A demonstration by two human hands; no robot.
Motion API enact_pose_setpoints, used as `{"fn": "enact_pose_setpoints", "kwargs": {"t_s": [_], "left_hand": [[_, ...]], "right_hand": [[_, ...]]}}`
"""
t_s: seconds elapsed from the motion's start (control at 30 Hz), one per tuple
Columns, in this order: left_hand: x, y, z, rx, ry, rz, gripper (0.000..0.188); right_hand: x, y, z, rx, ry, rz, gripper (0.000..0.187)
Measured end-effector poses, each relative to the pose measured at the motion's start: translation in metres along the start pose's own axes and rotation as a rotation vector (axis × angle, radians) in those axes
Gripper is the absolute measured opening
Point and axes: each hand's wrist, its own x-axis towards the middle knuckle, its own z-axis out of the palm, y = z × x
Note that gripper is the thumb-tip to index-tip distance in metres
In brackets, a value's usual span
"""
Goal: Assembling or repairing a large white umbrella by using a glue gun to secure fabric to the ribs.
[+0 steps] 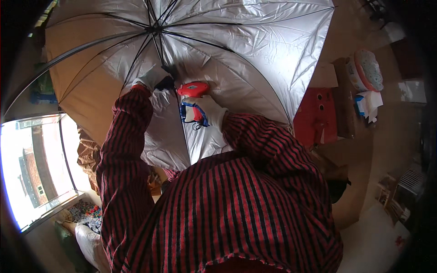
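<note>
An opened umbrella (255, 45) spreads before me, its silvery inner side toward me and black ribs fanning from the hub (154, 30). My left hand (150, 78), in a pale glove, is closed at the lower part of the canopy. Beside its fingers is a small dark piece (165, 83) that I cannot make out clearly. My right hand (208, 109), also gloved, grips a red hand-held device (193, 88) with a rounded head, just right of that dark piece. Blue and white parts and a thin dark loop show below its grip.
At the left is a bright window (38, 168) with a brown curtain (88, 159) beside it. Right of the canopy lie a red box (315, 113), a patterned basin (368, 70) and a small blue-and-white box (368, 105). A thick dark bar (68, 55) curves leftward from the hub.
</note>
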Motion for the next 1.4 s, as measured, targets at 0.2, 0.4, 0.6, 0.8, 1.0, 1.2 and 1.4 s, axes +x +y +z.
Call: {"fn": "enact_pose_setpoints", "kwargs": {"t_s": [0.2, 0.4, 0.6, 0.8, 1.0, 1.2, 1.4], "left_hand": [[0.003, -0.011, -0.001, 0.072, -0.087, 0.171, 0.023], [-0.007, 0.008, -0.003, -0.043, -0.040, -0.106, 0.021], [-0.008, 0.005, -0.001, -0.248, -0.048, 0.040, 0.019], [0.015, -0.031, 0.005, -0.053, 0.007, 0.330, 0.019], [0.008, -0.022, -0.045, 0.723, 0.254, 0.296, 0.028], [-0.019, -0.069, -0.117, 0.861, 0.492, -0.118, 0.032], [-0.065, 0.038, -0.006, 0.359, 0.920, -0.039, 0.050]], "right_hand": [[0.030, 0.026, -0.024, -0.708, -0.185, -0.516, 0.026], [0.022, 0.000, -0.028, -1.293, -0.271, -0.876, 0.025], [0.016, -0.008, -0.023, -1.114, -0.511, -0.770, 0.023], [0.054, 0.025, -0.018, 0.294, -0.437, 0.120, 0.017], [0.005, -0.025, 0.005, 0.161, -0.308, -0.084, 0.023], [-0.004, -0.067, 0.020, -0.179, -0.116, -0.500, 0.022], [0.024, -0.051, -0.047, -0.312, 0.013, -0.634, 0.023]]}}
